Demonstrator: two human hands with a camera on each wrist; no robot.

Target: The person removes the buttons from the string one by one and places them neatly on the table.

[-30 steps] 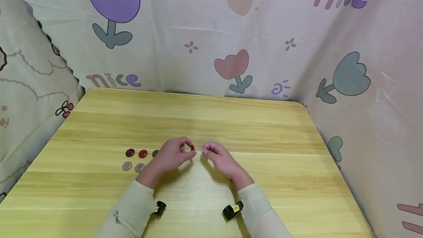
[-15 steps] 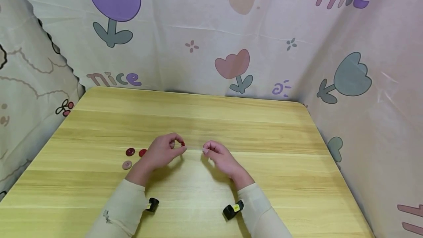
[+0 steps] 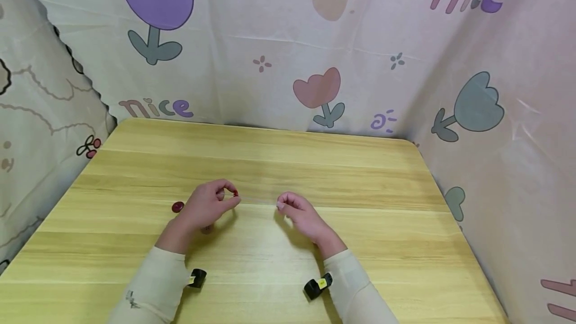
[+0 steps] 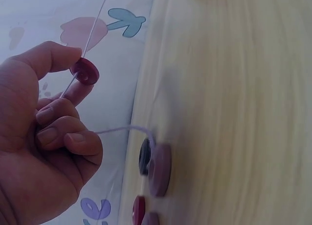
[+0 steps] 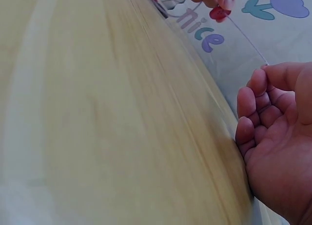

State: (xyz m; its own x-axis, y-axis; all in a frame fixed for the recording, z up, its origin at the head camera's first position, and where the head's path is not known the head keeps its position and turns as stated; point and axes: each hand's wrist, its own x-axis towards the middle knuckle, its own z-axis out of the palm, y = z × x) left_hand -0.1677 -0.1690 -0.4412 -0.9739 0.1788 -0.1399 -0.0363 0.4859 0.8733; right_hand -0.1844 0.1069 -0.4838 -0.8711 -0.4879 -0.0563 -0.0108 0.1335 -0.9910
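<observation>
My left hand (image 3: 202, 209) pinches a red button (image 4: 87, 71) between thumb and index finger, raised above the table. A thin white string (image 5: 246, 36) passes through the button. My right hand (image 3: 300, 215) pinches the string's other end between thumb and fingertip, and the stretch between the hands is taut. From the left hand's curled lower fingers, the string's tail curves toward a mauve button (image 4: 160, 171); whether it is tied there I cannot tell. A dark button (image 4: 144, 157) and a red one (image 4: 139, 209) lie beyond. My left hand hides most buttons in the head view.
A dark red button (image 3: 177, 207) lies on the wooden table (image 3: 270, 274) left of my left hand. A pinkish button (image 3: 207, 229) shows partly under that hand. A patterned cloth (image 3: 252, 89) hangs behind the table. Black cameras (image 3: 317, 286) sit at both wrists.
My left hand has moved left with the red button, away from the right hand, and more string now spans the gap. The right hand has stayed almost still.
</observation>
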